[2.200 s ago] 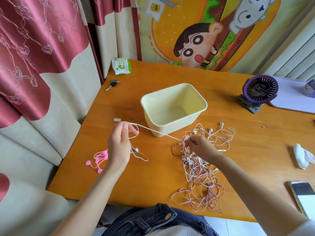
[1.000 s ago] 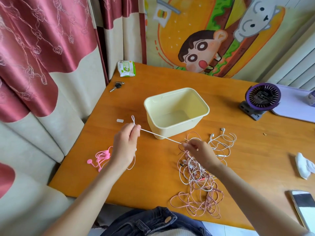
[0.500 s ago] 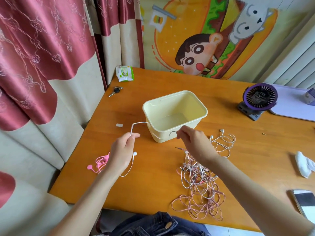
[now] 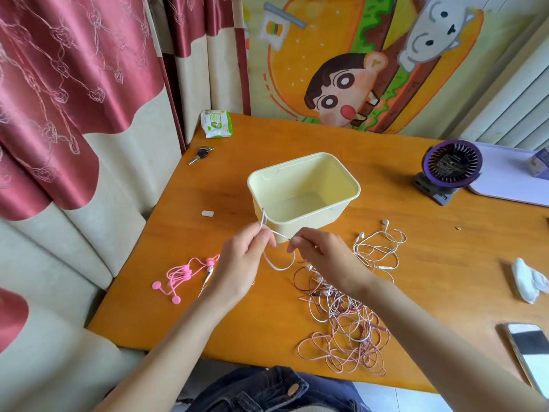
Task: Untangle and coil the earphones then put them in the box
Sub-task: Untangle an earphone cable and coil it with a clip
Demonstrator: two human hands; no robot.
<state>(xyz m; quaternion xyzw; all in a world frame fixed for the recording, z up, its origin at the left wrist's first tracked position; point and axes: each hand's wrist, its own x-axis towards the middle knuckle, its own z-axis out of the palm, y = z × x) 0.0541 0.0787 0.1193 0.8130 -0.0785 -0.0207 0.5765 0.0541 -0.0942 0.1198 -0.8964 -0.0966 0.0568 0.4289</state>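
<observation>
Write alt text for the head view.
The left hand and right hand pinch a thin white earphone cable in front of a pale yellow plastic box on an orange wooden table. Tangled white and pink cables lie nearby.

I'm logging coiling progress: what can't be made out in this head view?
All in the head view:
white cable: how many turns are wound, hidden inside the left hand and behind the right hand, which both pinch it.
tangled pile: how many earphones it holds; the strands are thin, overlapping and partly under the right forearm.
phone: cut off by the right edge.
</observation>
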